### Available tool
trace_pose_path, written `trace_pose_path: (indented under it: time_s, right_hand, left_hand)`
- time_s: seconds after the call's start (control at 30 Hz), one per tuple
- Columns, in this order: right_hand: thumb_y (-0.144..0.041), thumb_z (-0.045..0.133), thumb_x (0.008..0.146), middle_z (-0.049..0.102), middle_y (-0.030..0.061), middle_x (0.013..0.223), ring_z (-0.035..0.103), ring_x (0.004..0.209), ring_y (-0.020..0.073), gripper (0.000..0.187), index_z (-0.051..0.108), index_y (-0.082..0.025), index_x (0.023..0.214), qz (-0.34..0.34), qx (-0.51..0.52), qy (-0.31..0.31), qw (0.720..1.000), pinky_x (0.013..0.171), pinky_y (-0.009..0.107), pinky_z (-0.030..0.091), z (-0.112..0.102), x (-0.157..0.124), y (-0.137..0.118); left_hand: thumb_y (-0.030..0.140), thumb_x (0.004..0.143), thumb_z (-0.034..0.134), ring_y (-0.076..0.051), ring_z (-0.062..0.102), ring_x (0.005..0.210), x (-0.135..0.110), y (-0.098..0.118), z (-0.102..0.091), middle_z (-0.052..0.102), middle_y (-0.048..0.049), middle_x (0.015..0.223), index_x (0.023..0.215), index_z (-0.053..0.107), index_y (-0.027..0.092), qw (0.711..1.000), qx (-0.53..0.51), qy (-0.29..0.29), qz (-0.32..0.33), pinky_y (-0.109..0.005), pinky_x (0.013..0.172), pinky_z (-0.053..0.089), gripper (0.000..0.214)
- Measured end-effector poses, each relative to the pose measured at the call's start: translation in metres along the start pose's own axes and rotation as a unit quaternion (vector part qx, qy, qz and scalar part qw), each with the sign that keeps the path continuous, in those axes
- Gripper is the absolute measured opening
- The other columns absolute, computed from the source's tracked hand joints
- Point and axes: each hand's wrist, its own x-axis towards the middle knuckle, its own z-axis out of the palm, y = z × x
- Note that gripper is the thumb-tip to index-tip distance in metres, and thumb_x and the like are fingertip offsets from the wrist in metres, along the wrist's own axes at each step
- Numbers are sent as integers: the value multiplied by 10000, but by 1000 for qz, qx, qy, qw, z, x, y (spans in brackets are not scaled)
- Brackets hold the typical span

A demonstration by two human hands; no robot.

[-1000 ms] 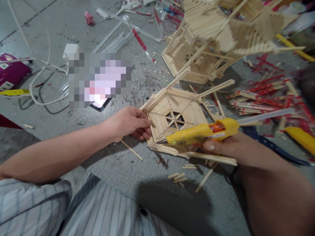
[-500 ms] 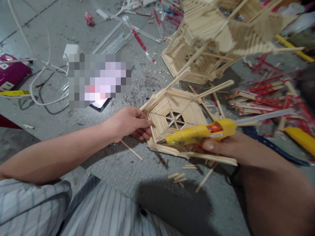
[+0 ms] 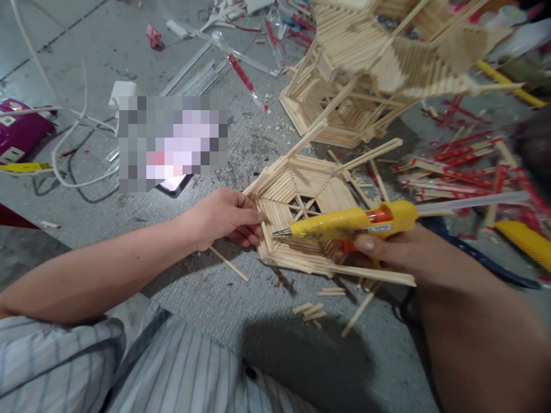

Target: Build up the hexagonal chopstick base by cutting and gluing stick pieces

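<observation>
Now the nozzle (image 3: 282, 233) of the yellow glue gun (image 3: 336, 225) has come up from the near-left corner of the stick frame (image 3: 338, 195), where it was a moment ago, and it sits over the slats instead. For the gluing in hand that reads like a break between dabs, though whether the tip touches anything is tough to call. The left hand (image 3: 226, 215) holds firm, thumb and fingers pinched on the frame's left rim; the frame is between both hands at the worktop (image 3: 267, 298), its underside hidden. And the right hand (image 3: 390, 248) stays wrapped around the gun's handle (most of those fingers are tucked out of sight). Any fresh glue is too small to make out, and the gun's body blocks part of the frame. Up top, the bigger stick model (image 3: 344, 34) runs out of view; the phone (image 3: 174, 183) is mostly blurred into blocks; a dark shape (image 3: 534, 143) at the right edge defies naming.
</observation>
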Motion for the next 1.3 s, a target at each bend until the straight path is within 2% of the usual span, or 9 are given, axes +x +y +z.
trace_pose_path:
  time_s: [0.27, 0.57, 0.67, 0.73, 0.83, 1.0, 1.1, 1.2, 1.3]
  right_hand:
    - [-605, 699, 548, 595, 1, 548, 547, 522, 129, 379, 675, -231, 606, -55, 1, -10, 998, 481, 235, 467, 7, 0, -10]
    - [-655, 705, 483, 583, 17, 563, 491, 480, 120, 498, 660, -186, 645, -17, 8, 23, 1000, 415, 243, 394, 3, 1, 0]
    - [-668, 676, 523, 538, 17, 512, 442, 447, 104, 494, 630, -180, 588, -33, 0, 21, 999, 388, 232, 341, -2, 4, 9]
    - [-677, 648, 560, 521, 19, 503, 445, 457, 112, 487, 615, -191, 565, -59, -3, 21, 998, 396, 238, 347, -5, 5, 12]
    - [-679, 614, 610, 511, 18, 505, 452, 465, 123, 458, 628, -221, 593, -98, -7, 16, 995, 401, 248, 364, -5, 2, 11]
    - [-681, 632, 589, 594, 29, 581, 497, 469, 131, 452, 674, -242, 689, -126, 13, 66, 990, 380, 247, 399, -2, -8, -1]
    - [-674, 640, 584, 666, 56, 704, 534, 487, 131, 470, 687, -230, 730, -164, 16, 92, 982, 378, 240, 418, -6, -16, -8]
    - [-665, 635, 604, 679, 73, 727, 561, 491, 141, 478, 688, -221, 773, -212, 12, 82, 974, 387, 250, 441, -9, -28, -15]
    - [-636, 642, 624, 671, 73, 697, 548, 447, 128, 441, 683, -214, 748, -248, 32, 87, 964, 375, 250, 441, -5, -45, -21]
  left_hand:
    - [193, 763, 573, -63, 565, 465, 0, 0, -1, 630, -3, 552, 639, 586, 128, 1000, 11, -4, 4, -201, 533, 474, 140]
    - [231, 745, 579, -67, 583, 501, 1, -1, -4, 643, -9, 600, 665, 582, 129, 999, 44, -20, 4, -206, 548, 483, 130]
    - [249, 757, 541, -77, 599, 534, -2, 1, -5, 663, -26, 652, 669, 584, 133, 996, 90, -22, 14, -220, 565, 494, 151]
    - [257, 768, 503, -84, 608, 556, -5, 3, -6, 681, -43, 700, 689, 593, 131, 986, 165, -18, 31, -228, 570, 498, 173]
    - [249, 769, 459, -87, 604, 546, -10, 6, -10, 681, -37, 667, 672, 600, 133, 938, 332, 33, 91, -218, 549, 480, 207]
    - [221, 743, 441, -67, 522, 475, -19, 12, -20, 596, 22, 494, 563, 589, 151, 796, 554, 126, 211, -190, 513, 402, 243]
    - [239, 747, 452, -87, 526, 528, -20, 14, -26, 603, 6, 535, 630, 627, 152, 733, 614, 186, 227, -209, 539, 383, 228]
    - [279, 747, 479, -133, 566, 631, -15, 14, -32, 652, -32, 683, 784, 660, 157, 704, 633, 232, 223, -248, 586, 389, 222]
    - [301, 741, 504, -164, 584, 724, -7, 10, -36, 672, -50, 845, 925, 648, 172, 701, 627, 232, 246, -274, 640, 401, 267]
